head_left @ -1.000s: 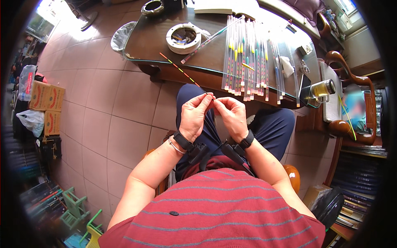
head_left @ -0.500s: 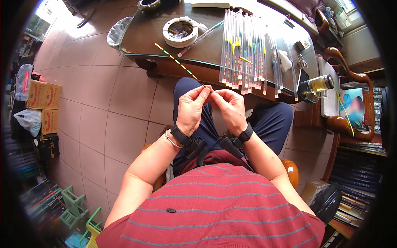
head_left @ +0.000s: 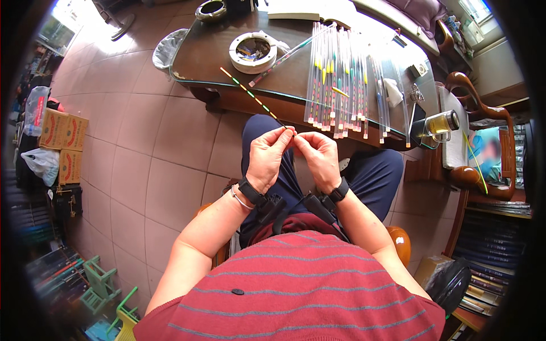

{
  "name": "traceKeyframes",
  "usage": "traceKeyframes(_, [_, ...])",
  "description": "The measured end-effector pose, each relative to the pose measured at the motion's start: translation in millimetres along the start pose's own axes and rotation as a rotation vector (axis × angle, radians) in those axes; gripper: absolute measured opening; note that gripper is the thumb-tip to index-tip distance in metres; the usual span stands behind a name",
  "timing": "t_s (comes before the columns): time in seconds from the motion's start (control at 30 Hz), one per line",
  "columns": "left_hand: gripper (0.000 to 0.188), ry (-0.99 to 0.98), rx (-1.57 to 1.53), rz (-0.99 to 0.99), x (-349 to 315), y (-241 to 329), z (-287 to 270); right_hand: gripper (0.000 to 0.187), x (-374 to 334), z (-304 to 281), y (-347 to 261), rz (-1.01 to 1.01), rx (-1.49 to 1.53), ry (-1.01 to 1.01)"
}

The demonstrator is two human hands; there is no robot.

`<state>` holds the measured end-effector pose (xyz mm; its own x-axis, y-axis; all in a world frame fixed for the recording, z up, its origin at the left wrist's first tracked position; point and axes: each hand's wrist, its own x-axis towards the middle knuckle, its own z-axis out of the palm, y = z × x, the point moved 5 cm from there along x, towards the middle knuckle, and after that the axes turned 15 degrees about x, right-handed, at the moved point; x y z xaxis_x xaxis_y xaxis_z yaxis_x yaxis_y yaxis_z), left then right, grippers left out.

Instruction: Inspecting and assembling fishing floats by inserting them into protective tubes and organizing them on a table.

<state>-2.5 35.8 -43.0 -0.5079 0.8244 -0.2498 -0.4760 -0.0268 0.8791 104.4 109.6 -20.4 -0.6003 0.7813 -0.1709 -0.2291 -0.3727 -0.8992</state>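
A thin fishing float tip [head_left: 254, 97], banded in yellow, green, orange and black, slants up and left from my fingers over the near edge of the table. My left hand [head_left: 265, 162] pinches its lower end between thumb and forefinger. Close against those fingertips, my right hand [head_left: 319, 162] is closed in a pinch too; what lies between its fingers is too small and covered to make out. Both hands are above my lap. Beyond them on the table lie several clear tubes [head_left: 335, 85] holding colourful fishing floats, with one separate tube [head_left: 284, 61] lying aslant to their left.
On the glass-topped table [head_left: 199, 54] stand a round white ashtray [head_left: 234, 58], a lidded glass cup [head_left: 439, 126] and crumpled tissue [head_left: 392, 92]. A lined bin [head_left: 169, 51] is at its left end. Cardboard boxes [head_left: 69, 133] stand left, a wooden chair [head_left: 475, 94] right.
The whole view has shifted slightly, so the table and hands sit a little lower in it. Both hands keep their pinch, and the float tip stays at nearly the same slant.
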Motion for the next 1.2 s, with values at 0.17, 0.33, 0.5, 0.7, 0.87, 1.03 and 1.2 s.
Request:
traceKeyframes(0.17, [0.014,-0.006,0.021,0.018,-1,3,1,0.014,0,-2,2,-0.014,0.003,-0.008])
traceKeyframes(0.33, [0.015,-0.003,0.026,0.024,-1,3,3,0.015,0,-3,-1,-0.02,0.006,-0.033])
traceKeyframes(0.5, [0.015,0.014,0.008,0.013,0,4,-4,0.017,5,-2,1,0.013,-0.035,-0.091])
traceKeyframes(0.7, [0.015,-0.025,-0.019,-0.037,1,2,-5,0.014,7,-5,-5,-0.154,-0.273,-0.093])
traceKeyframes(0.87, [0.016,-0.016,-0.019,-0.055,3,1,-8,0.013,5,0,-10,-0.12,-0.31,-0.103])
traceKeyframes(1.03, [0.017,-0.004,0.036,-0.034,4,1,-1,0.015,6,-4,-9,-0.131,-0.322,-0.077])
traceKeyframes(1.2, [0.018,0.002,0.147,0.068,1,7,0,0.015,4,-3,0,-0.042,-0.136,-0.101])
